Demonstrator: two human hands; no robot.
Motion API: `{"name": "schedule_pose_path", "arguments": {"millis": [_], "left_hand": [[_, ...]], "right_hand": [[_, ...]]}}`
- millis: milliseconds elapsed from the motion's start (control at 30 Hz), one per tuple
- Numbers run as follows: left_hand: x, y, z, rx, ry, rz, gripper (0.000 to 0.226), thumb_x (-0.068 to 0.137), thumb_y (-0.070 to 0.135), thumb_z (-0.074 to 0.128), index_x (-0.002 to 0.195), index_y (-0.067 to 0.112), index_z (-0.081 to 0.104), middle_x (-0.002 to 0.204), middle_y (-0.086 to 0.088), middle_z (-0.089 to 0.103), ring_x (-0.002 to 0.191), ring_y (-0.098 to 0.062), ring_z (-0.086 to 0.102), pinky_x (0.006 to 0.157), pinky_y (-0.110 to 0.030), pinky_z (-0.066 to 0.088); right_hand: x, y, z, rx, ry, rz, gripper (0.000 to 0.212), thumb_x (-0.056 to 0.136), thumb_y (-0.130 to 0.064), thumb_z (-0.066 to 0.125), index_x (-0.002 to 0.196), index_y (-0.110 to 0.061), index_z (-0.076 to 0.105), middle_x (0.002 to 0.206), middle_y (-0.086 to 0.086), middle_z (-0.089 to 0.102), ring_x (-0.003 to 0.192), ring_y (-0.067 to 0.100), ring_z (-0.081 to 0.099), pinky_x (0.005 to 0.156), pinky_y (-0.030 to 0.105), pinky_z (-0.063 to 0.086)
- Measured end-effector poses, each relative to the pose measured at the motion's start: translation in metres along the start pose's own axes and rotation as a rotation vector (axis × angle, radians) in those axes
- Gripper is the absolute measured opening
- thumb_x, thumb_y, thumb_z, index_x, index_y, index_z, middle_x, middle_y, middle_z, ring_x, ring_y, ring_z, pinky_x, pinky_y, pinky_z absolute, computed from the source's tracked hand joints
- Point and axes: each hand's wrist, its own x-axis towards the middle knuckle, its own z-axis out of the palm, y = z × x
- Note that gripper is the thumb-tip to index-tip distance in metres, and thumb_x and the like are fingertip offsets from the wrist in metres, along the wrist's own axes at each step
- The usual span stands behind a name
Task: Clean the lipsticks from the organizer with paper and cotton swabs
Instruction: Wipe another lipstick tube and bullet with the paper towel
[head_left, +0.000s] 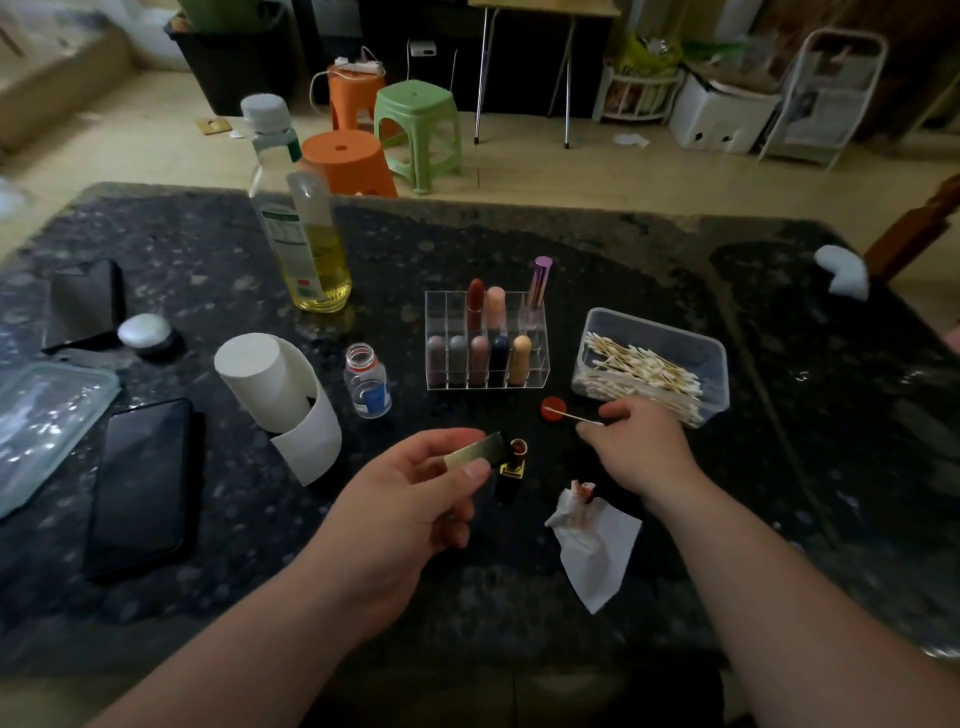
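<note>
Both forearms reach in over the dark stone table (675, 270). Her or his left hand (410, 499) grips a gold cap (475, 453) between thumb and fingers; an open lipstick (511, 470) is just beside it, though I cannot tell whether it is standing free. The right hand (641, 447) pinches a cotton swab (571, 417), its tip over a red lid (553, 408). Near the right wrist lies crumpled paper (597, 540) stained red. Farther back stand the clear organizer (537, 371) with its lipsticks, the swab box (711, 364) to its right, and a small uncapped bottle (368, 382) and paper roll (270, 374) to its left.
</note>
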Motion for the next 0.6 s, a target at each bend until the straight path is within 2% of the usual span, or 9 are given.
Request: {"name": "schedule_pose_path", "arguments": {"millis": [100, 200, 333, 433, 600], "left_hand": [[0.002, 0.001, -0.004, -0.017, -0.025, -0.016, 0.031, 0.072, 0.014, 0.077, 0.101, 0.024, 0.080, 0.078, 0.001, 0.070, 0.064, -0.012, 0.060, 0.061, -0.030, 0.049], [0.004, 0.002, -0.008, -0.043, -0.028, -0.040, 0.033, 0.072, 0.010, 0.077, 0.102, 0.021, 0.080, 0.080, 0.000, 0.072, 0.068, -0.013, 0.064, 0.064, -0.030, 0.052], [0.005, 0.001, -0.010, -0.033, 0.000, -0.060, 0.027, 0.079, 0.005, 0.075, 0.102, 0.018, 0.080, 0.080, 0.000, 0.072, 0.070, -0.013, 0.067, 0.067, -0.028, 0.054], [0.006, 0.000, -0.011, -0.006, 0.018, -0.055, 0.021, 0.083, 0.006, 0.074, 0.097, 0.020, 0.081, 0.080, -0.002, 0.071, 0.071, -0.015, 0.066, 0.069, -0.029, 0.054], [0.007, 0.002, -0.010, -0.015, 0.074, -0.050, 0.021, 0.091, 0.004, 0.069, 0.103, 0.017, 0.079, 0.082, -0.002, 0.072, 0.070, -0.015, 0.066, 0.069, -0.029, 0.055]], "right_hand": [[0.002, -0.002, 0.004, 0.069, -0.001, 0.016, 0.029, 0.088, -0.027, 0.076, 0.115, -0.021, 0.070, 0.102, 0.002, 0.071, 0.088, 0.017, 0.067, 0.085, 0.041, 0.058], [0.003, -0.005, 0.005, 0.051, 0.019, -0.019, 0.007, 0.094, -0.021, 0.069, 0.096, -0.021, 0.075, 0.089, 0.000, 0.071, 0.083, 0.016, 0.066, 0.075, 0.035, 0.055], [0.002, -0.009, 0.003, -0.049, 0.059, -0.086, 0.017, 0.098, -0.019, 0.062, 0.085, -0.021, 0.072, 0.076, 0.000, 0.067, 0.069, 0.012, 0.062, 0.056, 0.026, 0.043], [0.002, -0.009, 0.003, -0.111, 0.070, -0.110, 0.023, 0.099, -0.021, 0.060, 0.080, -0.013, 0.072, 0.073, 0.007, 0.067, 0.066, 0.016, 0.061, 0.055, 0.026, 0.042], [-0.002, -0.014, 0.004, -0.139, 0.038, -0.112, 0.030, 0.099, -0.022, 0.060, 0.070, -0.021, 0.064, 0.072, 0.007, 0.067, 0.067, 0.018, 0.062, 0.057, 0.028, 0.043]]}}
